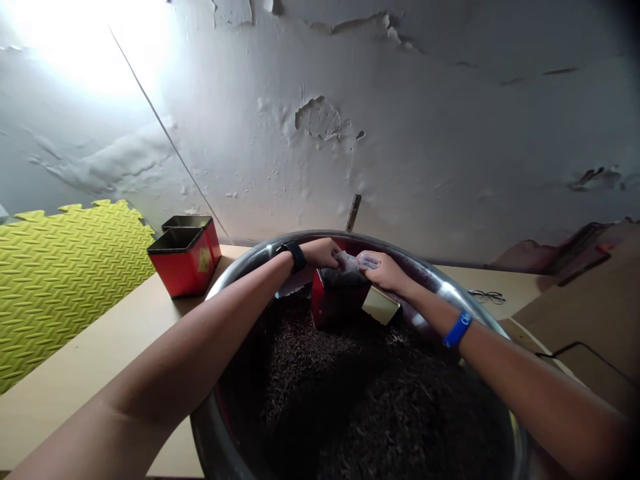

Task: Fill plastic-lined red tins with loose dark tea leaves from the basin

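Observation:
A large round metal basin (235, 263) holds dark, dry, loose leaves that look like tea (320, 363). Inside it, toward the back, stands a red tin (333, 307) with a clear plastic bag (350, 262) showing at its mouth. My left hand (321, 253), with a black band on the wrist, pinches the bag's left side. On the opposite side my right hand (384, 272), above a blue wristband, grips the bag too. A pale gold tin lid (381, 305) leans beside the tin, under my right hand.
Two red open tins (183, 263) stand on the wooden table (115, 360), left of the basin. A yellow foam mat (70, 280) is at far left. Eyeglasses (487, 295) and a cardboard piece (585, 320) lie at right. A peeling wall (400, 147) rises behind the basin.

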A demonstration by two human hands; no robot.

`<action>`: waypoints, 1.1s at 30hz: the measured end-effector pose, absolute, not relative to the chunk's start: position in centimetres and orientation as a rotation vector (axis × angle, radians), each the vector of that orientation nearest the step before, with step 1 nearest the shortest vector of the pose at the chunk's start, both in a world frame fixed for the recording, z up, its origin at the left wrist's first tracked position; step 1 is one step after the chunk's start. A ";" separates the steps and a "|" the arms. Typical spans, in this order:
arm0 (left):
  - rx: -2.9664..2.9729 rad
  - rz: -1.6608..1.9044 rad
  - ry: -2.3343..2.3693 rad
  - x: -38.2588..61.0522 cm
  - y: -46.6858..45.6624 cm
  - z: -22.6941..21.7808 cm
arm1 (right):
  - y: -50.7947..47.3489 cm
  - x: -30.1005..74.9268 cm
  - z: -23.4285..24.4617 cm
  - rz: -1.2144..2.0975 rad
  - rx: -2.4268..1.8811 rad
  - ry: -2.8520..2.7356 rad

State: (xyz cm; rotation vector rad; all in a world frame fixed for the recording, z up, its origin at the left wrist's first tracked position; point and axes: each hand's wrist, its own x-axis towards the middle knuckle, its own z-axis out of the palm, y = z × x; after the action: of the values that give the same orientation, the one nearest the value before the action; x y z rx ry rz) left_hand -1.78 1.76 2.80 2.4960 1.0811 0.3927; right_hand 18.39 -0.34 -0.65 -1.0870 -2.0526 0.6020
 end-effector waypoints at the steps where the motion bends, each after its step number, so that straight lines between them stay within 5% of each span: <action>1: 2.466 0.410 1.059 -1.8 1.8 2.8 | -0.3 18.3 -0.6 0.613 -1.082 -2.045; 7: 2.452 0.593 1.009 -1.5 1.9 3.1 | -0.8 17.9 0.1 0.698 -1.005 -2.109; 13: 2.457 0.711 1.158 -2.1 2.0 3.6 | -0.5 18.7 0.3 0.378 -1.157 -2.108; 20: 2.619 0.264 1.212 -2.7 1.3 4.0 | -0.3 18.2 0.2 0.704 -1.067 -1.920; 27: 2.727 0.616 1.158 -0.4 1.3 1.8 | -1.6 16.8 0.2 0.956 -0.993 -1.996; 33: 2.577 0.926 1.575 0.0 1.1 0.7 | -1.1 16.6 -0.2 1.055 -1.012 -1.817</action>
State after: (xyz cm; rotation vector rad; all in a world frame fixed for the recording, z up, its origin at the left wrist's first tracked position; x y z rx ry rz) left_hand 0.01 1.15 0.70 2.5774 1.5747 0.9260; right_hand 16.57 -1.14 -0.19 -1.0124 -1.8165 1.0553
